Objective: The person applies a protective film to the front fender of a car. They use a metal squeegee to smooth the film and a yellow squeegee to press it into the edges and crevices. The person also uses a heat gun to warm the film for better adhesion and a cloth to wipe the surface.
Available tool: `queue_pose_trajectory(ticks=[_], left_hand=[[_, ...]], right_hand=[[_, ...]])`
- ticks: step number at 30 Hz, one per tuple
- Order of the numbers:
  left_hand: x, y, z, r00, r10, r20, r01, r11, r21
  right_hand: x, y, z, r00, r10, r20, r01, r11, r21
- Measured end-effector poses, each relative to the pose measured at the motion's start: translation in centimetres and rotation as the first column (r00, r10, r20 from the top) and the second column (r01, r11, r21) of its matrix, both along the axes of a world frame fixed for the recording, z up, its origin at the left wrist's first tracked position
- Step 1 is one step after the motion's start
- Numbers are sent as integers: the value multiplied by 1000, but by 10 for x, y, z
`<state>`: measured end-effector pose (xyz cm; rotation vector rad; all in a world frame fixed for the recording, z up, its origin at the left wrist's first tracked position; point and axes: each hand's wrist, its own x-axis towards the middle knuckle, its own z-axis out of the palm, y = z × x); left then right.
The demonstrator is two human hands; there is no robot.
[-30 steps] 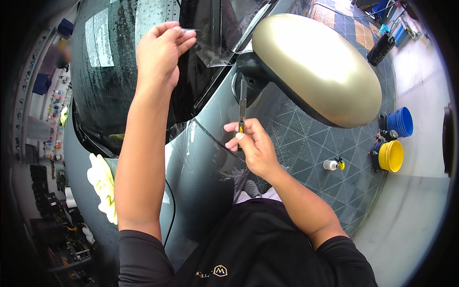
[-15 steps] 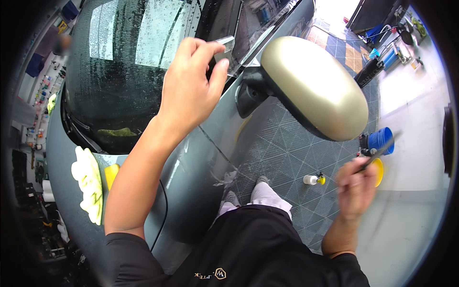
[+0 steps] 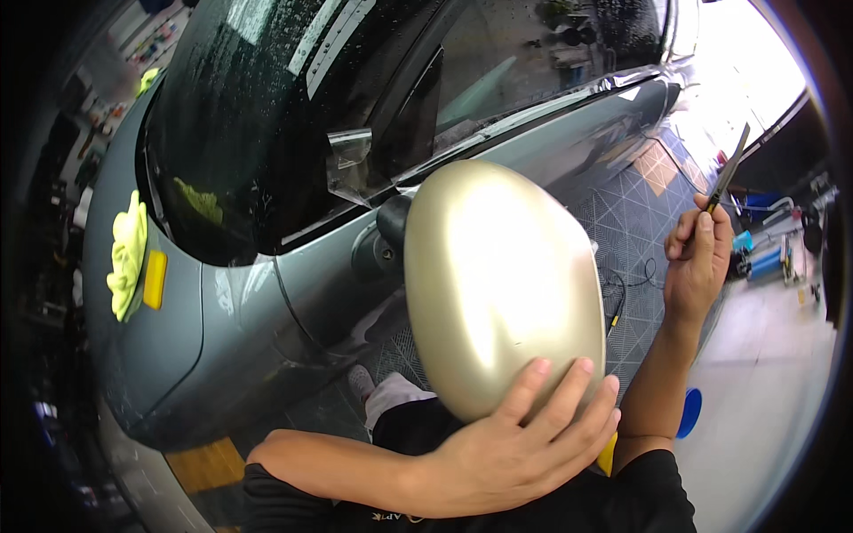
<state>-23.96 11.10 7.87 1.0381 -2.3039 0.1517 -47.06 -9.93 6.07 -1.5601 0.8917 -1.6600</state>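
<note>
Shifting down-frame, your left hand (image 3: 522, 440) is resting spread on the mirror (image 3: 502, 284), its long axis running up-frame; your farther right hand (image 3: 697, 259) is pinching the knife (image 3: 729, 167), upper right.

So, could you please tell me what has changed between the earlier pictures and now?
The left hand has let go of the clear film and come back toward the body, now resting on the gold mirror housing. The right hand has swung from the mirror's black base out to the right, still holding the knife. The yellow-green cloth stays on the grey car.
</note>
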Motion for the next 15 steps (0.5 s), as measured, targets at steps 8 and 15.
queue_pose_trajectory(ticks=[8,15], left_hand=[[-54,7,-5,867,456,202,-461,887,-25],[-44,-9,-5,883,375,282,-337,925,-175]], right_hand=[[16,-67,-4,943,312,-111,-307,950,65],[22,-87,-12,878,455,-149,-447,890,87]])
